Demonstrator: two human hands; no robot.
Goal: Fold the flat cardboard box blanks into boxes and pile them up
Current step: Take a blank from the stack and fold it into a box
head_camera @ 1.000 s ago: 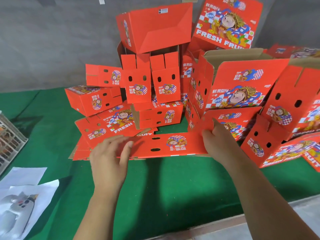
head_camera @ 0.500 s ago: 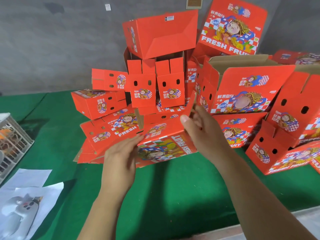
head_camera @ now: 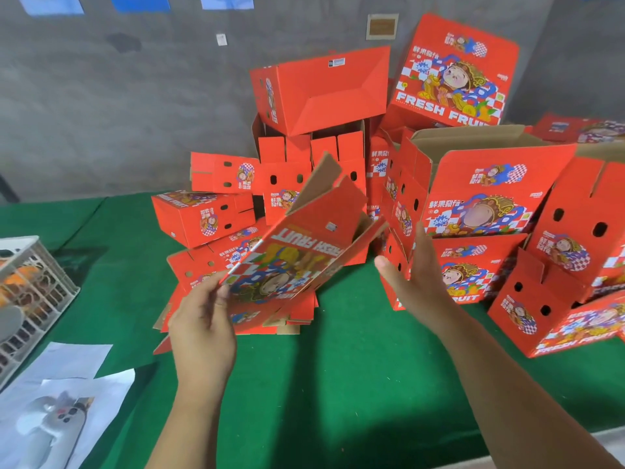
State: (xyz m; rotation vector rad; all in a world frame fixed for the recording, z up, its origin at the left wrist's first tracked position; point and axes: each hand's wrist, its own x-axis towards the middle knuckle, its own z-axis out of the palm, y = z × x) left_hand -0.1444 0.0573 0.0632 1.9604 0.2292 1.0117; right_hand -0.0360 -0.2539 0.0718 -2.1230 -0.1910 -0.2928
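The red cardboard box blank [head_camera: 304,245] hangs tilted above the green table cloth [head_camera: 338,384], its long axis running from low near me on the left up and away to the right, with the "FRESH FRUIT" print upside down to me and brown flaps standing up at the far end. My left hand [head_camera: 203,326] pinches its near lower corner, thumb on the printed face. My right hand [head_camera: 416,275] is spread with straight fingers just beside the blank's right edge; I cannot tell whether it touches. Behind, folded red boxes [head_camera: 480,198] are heaped against a grey wall [head_camera: 118,113]. A white crate [head_camera: 30,292] and papers [head_camera: 67,401] lie at left.
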